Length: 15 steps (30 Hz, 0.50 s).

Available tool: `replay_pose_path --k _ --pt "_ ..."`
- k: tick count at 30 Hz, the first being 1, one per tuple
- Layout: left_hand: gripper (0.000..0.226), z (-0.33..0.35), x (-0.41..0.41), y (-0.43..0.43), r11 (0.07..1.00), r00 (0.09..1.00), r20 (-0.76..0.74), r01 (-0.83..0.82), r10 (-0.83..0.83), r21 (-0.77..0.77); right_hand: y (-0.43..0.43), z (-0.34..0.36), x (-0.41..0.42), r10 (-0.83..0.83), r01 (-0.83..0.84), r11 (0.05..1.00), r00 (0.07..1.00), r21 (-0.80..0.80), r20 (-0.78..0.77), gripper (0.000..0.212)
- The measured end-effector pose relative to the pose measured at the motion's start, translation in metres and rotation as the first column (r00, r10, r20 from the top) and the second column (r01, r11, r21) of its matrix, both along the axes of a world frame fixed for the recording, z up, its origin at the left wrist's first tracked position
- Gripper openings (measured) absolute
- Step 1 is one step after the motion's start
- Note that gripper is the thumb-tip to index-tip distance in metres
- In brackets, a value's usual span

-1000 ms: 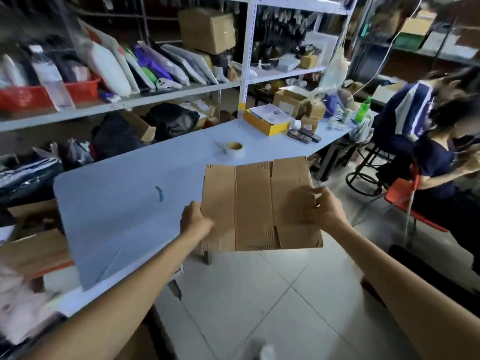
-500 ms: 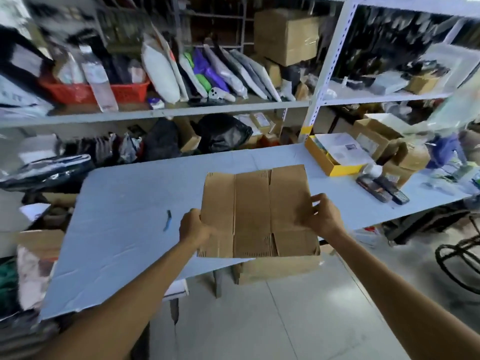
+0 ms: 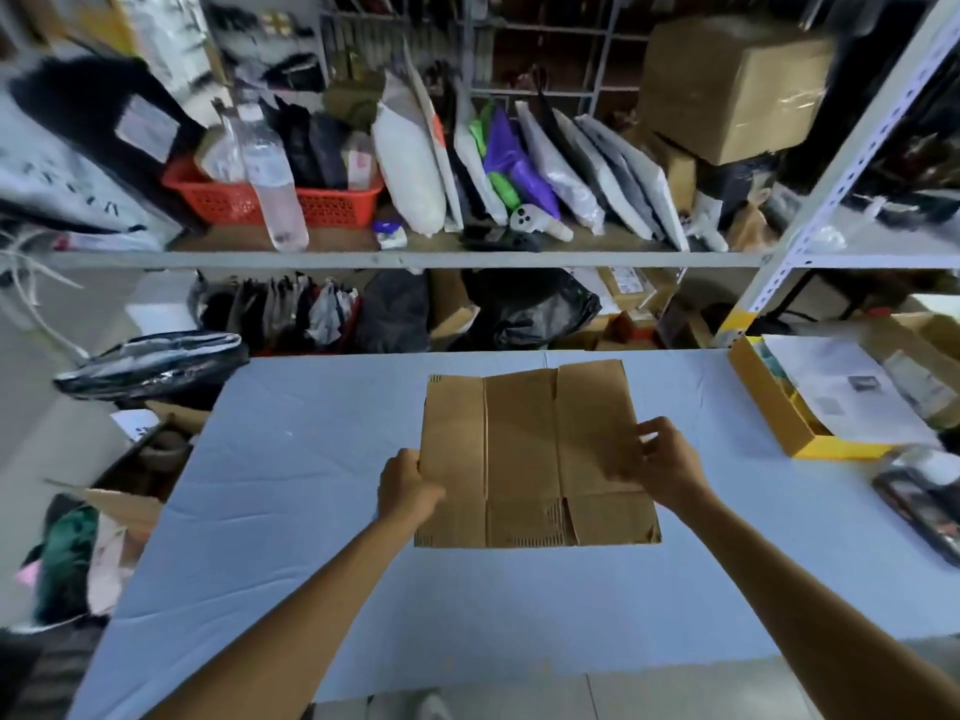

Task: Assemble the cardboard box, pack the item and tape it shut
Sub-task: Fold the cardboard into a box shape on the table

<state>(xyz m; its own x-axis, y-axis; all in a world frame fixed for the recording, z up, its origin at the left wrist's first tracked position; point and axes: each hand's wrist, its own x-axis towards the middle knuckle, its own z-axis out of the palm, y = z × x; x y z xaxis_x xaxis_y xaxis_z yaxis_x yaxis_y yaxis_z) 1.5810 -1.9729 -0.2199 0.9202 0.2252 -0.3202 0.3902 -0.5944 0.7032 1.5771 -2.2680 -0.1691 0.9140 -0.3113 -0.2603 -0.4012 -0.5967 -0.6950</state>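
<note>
Over the middle of the desk (image 3: 291,511), holding the cardboard box (image 3: 530,454) flattened and level, flaps at near and far ends. Cannot tell whether touching the desk or just above it.

Gripping its left edge with the left hand (image 3: 408,485), fingers curled round the edge, likely to anchor that side. Pinching the right panel with the right hand (image 3: 667,465), fingertips bent onto the cardboard beside the crease, probably placed to pull the walls apart.

Judged step: opening the flat blank into a tube. Not yet squared, no flap folded, so very early in the task. Next move needs an opposed pull from both edges, then bottom flaps in.

No tape roll or item to pack made out for sure.

Right side of desk: open yellow box (image 3: 779,413) with papers, well apart from the work. Behind: shelf (image 3: 415,259) crammed with bags, red basket (image 3: 311,200).

Risk: tearing at the scuffed patch by the near slit.
</note>
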Motion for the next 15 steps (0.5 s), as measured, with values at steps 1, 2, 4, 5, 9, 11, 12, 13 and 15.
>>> replay_pose_path --k 1,2,4,5,9,11,12,13,15 --pt "0.022 -0.004 0.006 0.001 1.0 1.0 -0.015 -0.009 0.009 -0.014 -0.001 -0.003 0.007 -0.001 0.001 1.0 1.0 -0.003 -0.018 0.058" --pt "0.02 -0.007 0.011 0.001 1.0 0.999 -0.035 -0.016 0.015 -0.027 -0.002 -0.007 0.014 -0.005 0.005 1.0 0.999 -0.003 -0.039 0.057" --pt "0.017 -0.015 0.022 0.003 0.999 0.997 -0.075 -0.026 0.022 -0.048 -0.006 -0.021 0.028 -0.037 0.04 0.999 0.995 0.028 -0.098 0.054" --pt "0.015 -0.02 0.026 0.004 0.998 0.994 -0.11 -0.022 0.015 -0.056 -0.009 -0.029 0.035 -0.062 0.073 0.993 0.991 0.088 -0.122 0.053" --pt "0.02 -0.031 0.036 0.005 0.99 0.981 -0.182 -0.086 0.064 -0.116 -0.009 -0.041 0.062 -0.038 0.102 0.926 0.983 0.364 -0.178 0.049" --pt "0.038 -0.036 0.037 0.006 0.979 0.977 -0.198 -0.119 0.085 -0.165 -0.014 -0.046 0.071 0.018 0.068 0.912 0.978 0.404 -0.206 0.045" --pt "0.05 -0.035 0.036 0.006 0.97 0.973 -0.213 -0.137 0.093 -0.201 -0.015 -0.047 0.074 0.048 0.051 0.906 0.974 0.421 -0.222 0.042" --pt "0.061 -0.035 0.036 0.005 0.958 0.97 -0.222 -0.153 0.098 -0.244 -0.019 -0.049 0.077 0.074 0.037 0.903 0.968 0.428 -0.241 0.039" --pt "0.081 -0.035 0.036 0.002 0.943 0.968 -0.229 -0.167 0.102 -0.287 -0.027 -0.057 0.084 0.088 0.039 0.91 0.955 0.412 -0.284 0.031"
